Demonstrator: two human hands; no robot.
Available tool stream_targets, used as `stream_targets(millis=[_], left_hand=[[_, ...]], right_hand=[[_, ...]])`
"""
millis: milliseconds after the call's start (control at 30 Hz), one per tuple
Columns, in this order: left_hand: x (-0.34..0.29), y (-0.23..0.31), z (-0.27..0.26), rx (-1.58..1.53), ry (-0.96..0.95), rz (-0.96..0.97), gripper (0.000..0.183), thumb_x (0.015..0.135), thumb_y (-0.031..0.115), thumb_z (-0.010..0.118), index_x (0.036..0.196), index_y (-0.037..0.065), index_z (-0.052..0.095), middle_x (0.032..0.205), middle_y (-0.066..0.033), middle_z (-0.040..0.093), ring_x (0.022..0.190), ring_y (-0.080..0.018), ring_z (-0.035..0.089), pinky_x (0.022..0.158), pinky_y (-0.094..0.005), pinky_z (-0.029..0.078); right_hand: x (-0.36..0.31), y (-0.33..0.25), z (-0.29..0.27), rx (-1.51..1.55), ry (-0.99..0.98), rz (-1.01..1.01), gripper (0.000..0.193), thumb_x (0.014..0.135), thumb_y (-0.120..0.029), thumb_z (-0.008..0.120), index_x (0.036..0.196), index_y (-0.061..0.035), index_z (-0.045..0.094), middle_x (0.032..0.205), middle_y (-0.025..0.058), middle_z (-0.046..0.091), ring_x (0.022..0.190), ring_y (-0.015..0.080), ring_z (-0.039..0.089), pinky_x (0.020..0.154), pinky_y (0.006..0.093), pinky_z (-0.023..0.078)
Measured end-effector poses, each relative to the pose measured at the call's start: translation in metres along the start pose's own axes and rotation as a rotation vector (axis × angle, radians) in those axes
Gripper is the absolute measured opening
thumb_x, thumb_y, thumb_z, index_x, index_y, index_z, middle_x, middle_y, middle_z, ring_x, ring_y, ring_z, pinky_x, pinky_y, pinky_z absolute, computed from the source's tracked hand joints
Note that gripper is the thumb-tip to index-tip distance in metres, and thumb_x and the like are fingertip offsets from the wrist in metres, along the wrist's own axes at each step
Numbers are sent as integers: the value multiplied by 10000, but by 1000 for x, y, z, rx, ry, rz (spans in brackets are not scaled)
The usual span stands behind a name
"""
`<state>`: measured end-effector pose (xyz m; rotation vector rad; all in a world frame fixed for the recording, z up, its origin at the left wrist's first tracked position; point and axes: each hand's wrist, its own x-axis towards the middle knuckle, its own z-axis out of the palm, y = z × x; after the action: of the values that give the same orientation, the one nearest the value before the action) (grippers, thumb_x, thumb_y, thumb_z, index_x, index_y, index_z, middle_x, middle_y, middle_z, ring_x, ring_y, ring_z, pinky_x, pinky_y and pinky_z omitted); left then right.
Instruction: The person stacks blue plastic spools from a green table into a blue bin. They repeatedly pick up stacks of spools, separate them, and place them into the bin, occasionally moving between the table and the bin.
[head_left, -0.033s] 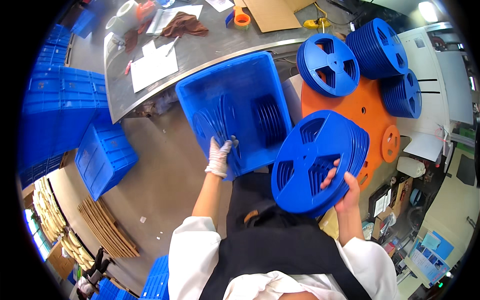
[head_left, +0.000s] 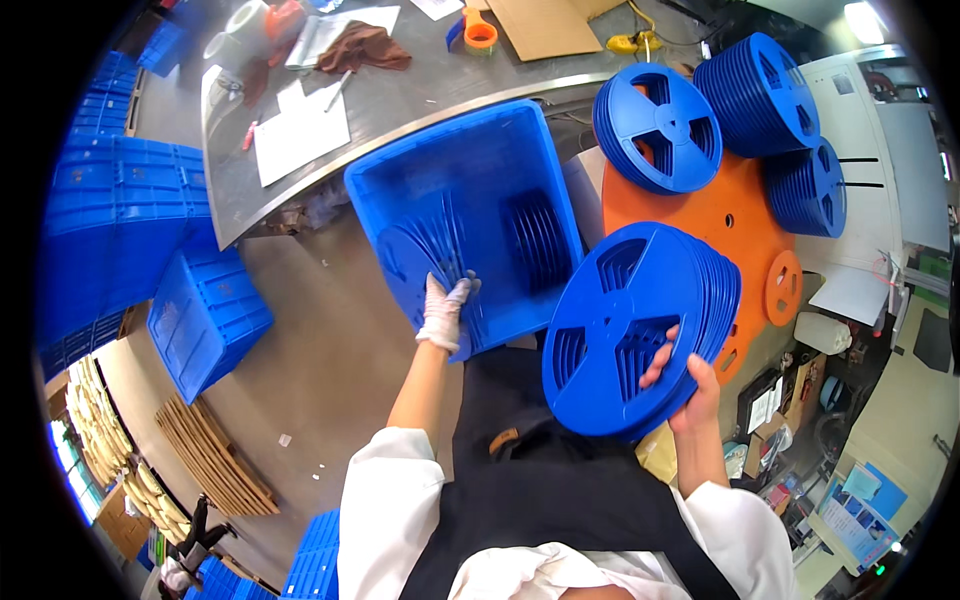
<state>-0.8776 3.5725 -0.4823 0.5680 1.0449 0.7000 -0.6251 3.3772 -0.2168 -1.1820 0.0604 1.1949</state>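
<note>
My right hand is closed on the near rim of a thick stack of blue plastic reels, its fingers reaching through a cut-out. The stack is tilted, with its round face toward me. Inside the blue bin, my gloved left hand grips the near edge of several blue reels that lean to the left and fan apart. Part of those reels is hidden behind the fingers. Another row of blue reels stands on edge at the right side of the bin.
An orange round board carries more reel stacks at the right. Beyond the bin is a metal table with paper, a brown cloth and orange tape. Blue crates are piled at the left.
The reels at my left hand look more fanned out, with narrower edges showing. My right hand and its stack have hardly moved; the whole view has shifted slightly.
</note>
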Motion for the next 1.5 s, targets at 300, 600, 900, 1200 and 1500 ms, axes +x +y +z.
stream_targets(millis=[300,600,900,1200,1500], left_hand=[[114,-187,55,534,259,35,1027,777,205,734,1461,-87,26,1144,-198,555,1001,-248,561,871,-295,457],[95,-175,97,133,115,-120,479,849,-59,616,1254,92,410,994,-88,635,832,-186,655,769,-306,554],[138,-203,15,346,103,-278,646,868,142,654,1417,21,335,1225,-86,591,1068,-174,571,943,-301,438],[166,-200,18,744,171,-501,608,890,191,553,1441,32,353,1437,-199,433,1330,-350,413,1084,-382,341],[157,-178,11,598,19,-531,597,923,181,534,1458,24,320,1494,-164,365,1389,-313,331,1127,-363,273]], right_hand=[[54,10,-40,94,-179,25,565,825,-246,654,1251,16,391,886,195,633,777,330,686,754,467,580],[74,-16,-56,192,-241,60,582,820,-185,667,1284,10,376,945,248,637,849,370,687,815,486,567],[86,-17,-57,103,-249,126,581,814,-174,660,1291,4,380,975,264,639,860,378,683,830,505,551],[94,2,-45,69,-215,232,574,801,-179,647,1277,9,386,1003,281,630,916,401,671,843,513,548],[83,12,-23,35,-156,231,518,778,-242,681,1201,-36,464,788,116,572,692,245,601,683,404,495]])
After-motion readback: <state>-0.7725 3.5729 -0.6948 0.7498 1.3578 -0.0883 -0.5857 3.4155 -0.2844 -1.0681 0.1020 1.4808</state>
